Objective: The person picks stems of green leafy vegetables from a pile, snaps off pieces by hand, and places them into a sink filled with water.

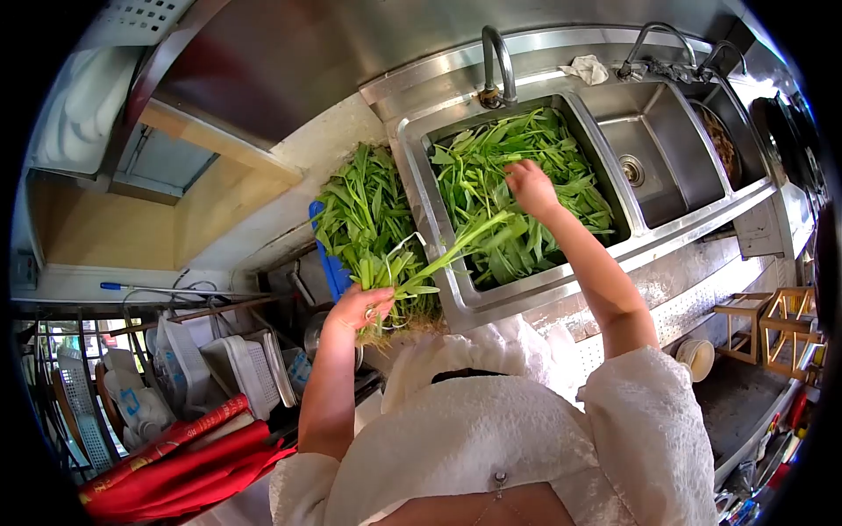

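Low on the left, my left hand (362, 309) is closed around the stems of a bunch of water spinach (465, 244), whose long pale stalks reach over the sink's near rim. My right hand (531, 188) hovers above the left sink basin (423, 188), its fingers curled together; whether a piece of stem is in them I cannot make out. Beneath it, loose water spinach leaves and stems (561, 167) fill the basin. A large heap of uncut water spinach (361, 206) with roots at its near end lies in a blue crate (331, 263) left of the sink.
A faucet (496, 74) rises behind the filled basin. Right of it are a second basin (645, 149) with a drain and a narrow third one holding a bowl (717, 140). A white cloth (586, 69) lies on the back ledge. White plastic baskets (241, 368) stand lower left.
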Available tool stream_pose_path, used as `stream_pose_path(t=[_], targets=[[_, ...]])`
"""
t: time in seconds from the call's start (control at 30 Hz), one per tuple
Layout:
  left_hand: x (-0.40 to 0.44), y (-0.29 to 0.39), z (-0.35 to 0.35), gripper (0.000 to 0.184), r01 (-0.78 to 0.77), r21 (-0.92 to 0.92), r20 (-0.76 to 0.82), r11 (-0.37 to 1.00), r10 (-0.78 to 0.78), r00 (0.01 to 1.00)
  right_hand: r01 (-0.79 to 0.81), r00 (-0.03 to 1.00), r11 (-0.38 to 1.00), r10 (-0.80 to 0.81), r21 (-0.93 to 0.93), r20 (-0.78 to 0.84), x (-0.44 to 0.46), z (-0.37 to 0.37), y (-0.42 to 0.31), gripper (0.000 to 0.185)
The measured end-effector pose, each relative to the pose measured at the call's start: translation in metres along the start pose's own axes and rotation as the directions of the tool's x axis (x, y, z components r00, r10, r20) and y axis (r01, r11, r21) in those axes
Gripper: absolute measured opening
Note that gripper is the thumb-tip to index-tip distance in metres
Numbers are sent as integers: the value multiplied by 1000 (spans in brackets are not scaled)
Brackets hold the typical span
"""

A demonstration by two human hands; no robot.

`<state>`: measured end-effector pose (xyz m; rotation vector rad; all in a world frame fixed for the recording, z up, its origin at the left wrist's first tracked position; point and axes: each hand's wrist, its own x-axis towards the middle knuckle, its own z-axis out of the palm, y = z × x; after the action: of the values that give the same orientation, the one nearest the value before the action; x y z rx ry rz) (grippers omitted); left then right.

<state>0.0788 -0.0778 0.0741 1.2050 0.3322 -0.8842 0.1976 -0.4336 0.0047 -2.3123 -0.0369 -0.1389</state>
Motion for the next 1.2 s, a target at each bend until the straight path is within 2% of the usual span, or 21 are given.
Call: stream_pose_path(t=[0.03, 0.07, 0.13, 0.17, 0.23, 0.37, 0.43, 0.5, 0.53, 0.57, 0.6, 0.67, 0.73, 0.8, 0.9, 0.97, 1.03, 1.07, 1.13, 1.17, 1.2], targets=[[2, 1, -5, 15, 14, -1, 41, 1000, -14, 999, 353, 921, 925, -369, -137, -121, -8, 3, -1, 19], [3, 4, -1, 15, 16, -5, 42, 1000, -16, 999, 404, 908, 910, -411, 91, 85, -15, -2, -16, 21], [1, 14, 8, 17, -9, 81, -41, 997, 13, 999, 221, 759, 962, -272, 159, 592, -24, -19, -46, 22], [2, 17, 8, 18, -4, 85, -13, 996, 5, 1000, 220, 758, 963, -271, 158, 593, -26, -21, -51, 22], [3, 20, 11, 18, -34, 122, -26, 992, 38, 999, -14, 584, 950, -245, 311, 774, -28, -23, -57, 22], [8, 22, 15, 18, -9, 125, -5, 992, 9, 1000, 21, 711, 961, -208, 275, 671, -35, -15, -55, 23], [17, 16, 19, 17, -44, 151, -27, 988, 49, 998, -218, 912, 897, 47, 384, 408, -33, 10, -30, 22], [19, 16, 25, 15, -83, 199, -68, 976, 99, 993, -625, 775, 500, 492, 599, 397, 0, -3, 4, 22], [20, 18, 26, 15, -90, 197, -70, 976, 106, 992, -522, 836, 642, 515, 562, 188, 8, -12, 13, 20], [20, 19, 26, 15, -84, 162, -101, 983, 101, 990, -393, 919, 887, 389, 242, 64, 13, -25, 20, 19], [18, 17, 26, 15, -68, 123, -134, 990, 85, 987, -238, 966, 966, 226, -96, -121, 14, -23, 23, 18], [19, 20, 31, 14, -53, 96, -106, 994, 63, 992, 198, 899, 910, -316, -363, -302, 1, -15, 3, 16], [23, 21, 33, 14, -38, 66, -78, 997, 43, 996, 534, 845, 748, -490, -395, 215, -17, -22, -54, 17], [30, 20, 32, 13, 28, -106, 57, 994, -22, 998, 741, 659, 641, -638, -200, 398, -46, -8, -82, 16], [34, 24, 40, 13, 60, -136, 132, 989, -42, 990, 667, 697, 745, -608, -31, 379, -64, 13, -91, 18], [33, 22, 42, 14, 60, -139, 133, 989, -41, 990, 377, 851, 883, -449, 279, 273, -64, 17, -89, 16], [33, 17, 41, 15, 12, -227, 200, 974, 34, 979, -90, 974, 809, -49, 580, 220, -40, 13, -64, 16], [33, 15, 40, 15, 5, -229, 199, 974, 41, 979, -286, 958, 597, 208, 750, 200, -29, -1, -58, 22], [28, 11, 37, 16, -13, -301, 186, 954, 72, 980, -51, 995, 890, 84, 453, -54, -7, -17, -22, 25], [29, 10, 37, 17, -16, -350, 174, 937, 82, 981, 105, 970, 988, -127, -114, -207, -7, -24, -13, 25], [29, 9, 40, 17, -8, -347, 181, 938, 75, 981, 102, 929, 911, -232, -399, -290, -10, -23, -8, 27]])
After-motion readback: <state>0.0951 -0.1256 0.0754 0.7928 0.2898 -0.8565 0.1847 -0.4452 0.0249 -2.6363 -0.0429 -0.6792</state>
